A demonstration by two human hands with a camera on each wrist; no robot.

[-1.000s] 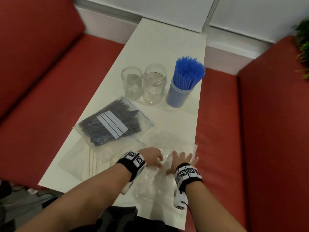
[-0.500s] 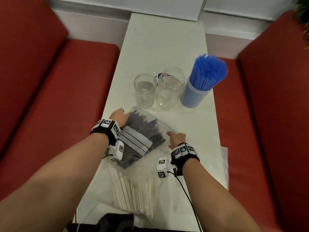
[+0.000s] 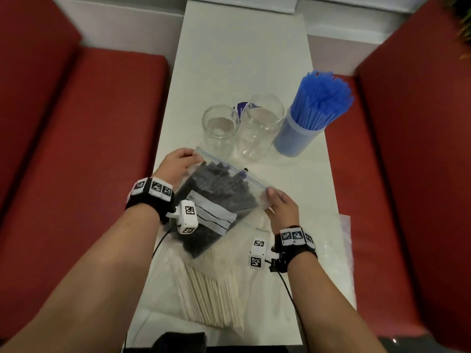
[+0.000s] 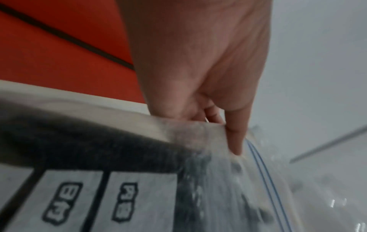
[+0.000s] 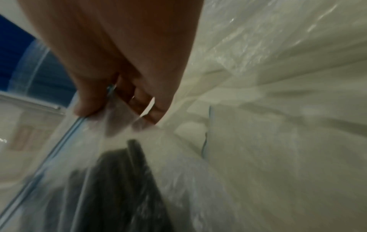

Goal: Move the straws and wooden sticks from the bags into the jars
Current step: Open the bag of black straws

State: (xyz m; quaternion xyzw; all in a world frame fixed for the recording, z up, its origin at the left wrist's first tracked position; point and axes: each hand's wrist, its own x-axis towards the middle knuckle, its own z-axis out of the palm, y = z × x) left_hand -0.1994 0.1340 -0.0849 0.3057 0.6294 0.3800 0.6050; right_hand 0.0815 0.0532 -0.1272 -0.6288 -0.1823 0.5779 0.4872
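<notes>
Both hands on the zip bag of black straws
The left hand [image 3: 177, 163] and right hand [image 3: 282, 209] pinch opposite top corners of the bag [image 3: 224, 197] mid-table [image 3: 244, 59].

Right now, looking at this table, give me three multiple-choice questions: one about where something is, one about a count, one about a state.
1. Where is the jar of blue straws?
A. right of both empty jars
B. between them
C. on the red seat

2. How many clear jars stand empty?
A. one
B. two
C. four

3. What are the hands doing with the bag of dark straws?
A. resting flat on it
B. pinching its zip edge at both ends
C. not touching it

Answers: 1 A, it ends the row on the right. 2 B, the left jar and middle jar. 3 B, the left hand and right hand each pinch a corner.
</notes>
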